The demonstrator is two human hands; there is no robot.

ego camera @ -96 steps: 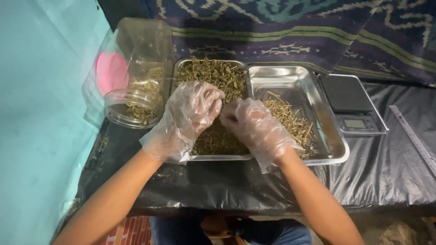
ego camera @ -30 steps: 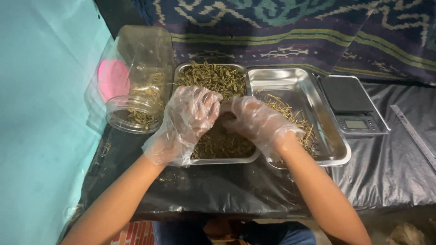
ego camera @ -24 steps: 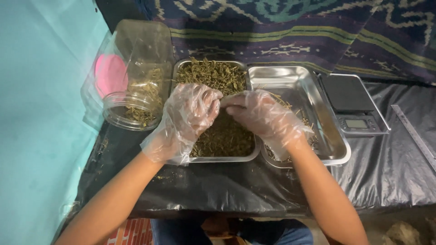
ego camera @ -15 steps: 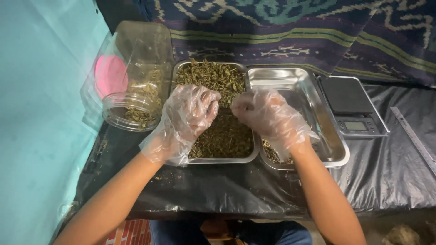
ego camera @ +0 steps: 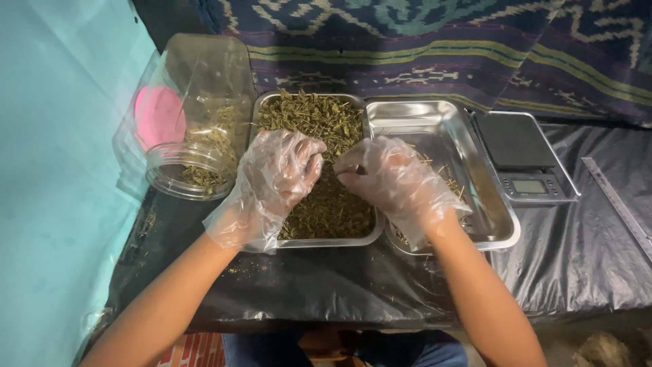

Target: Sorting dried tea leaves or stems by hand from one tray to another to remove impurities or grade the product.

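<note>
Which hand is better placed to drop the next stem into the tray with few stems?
Probably the right hand. It is beside the right tray, which holds only a few stems, and its fingers pinch a small piece. The left hand rests over the full tray of dried herbs.

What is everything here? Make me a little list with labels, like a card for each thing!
left hand: left hand in a clear plastic glove, fingers curled down into the dried green herb
right hand: right hand in a clear glove, fingers pinched over the tray's right edge
herb tray: metal tray heaped with dried green herb
second tray: metal tray to the right, holding a few stems
jar: clear plastic jar lying tilted at the left, some herb inside
scale: small digital scale at the right
cover: black plastic sheet
</note>
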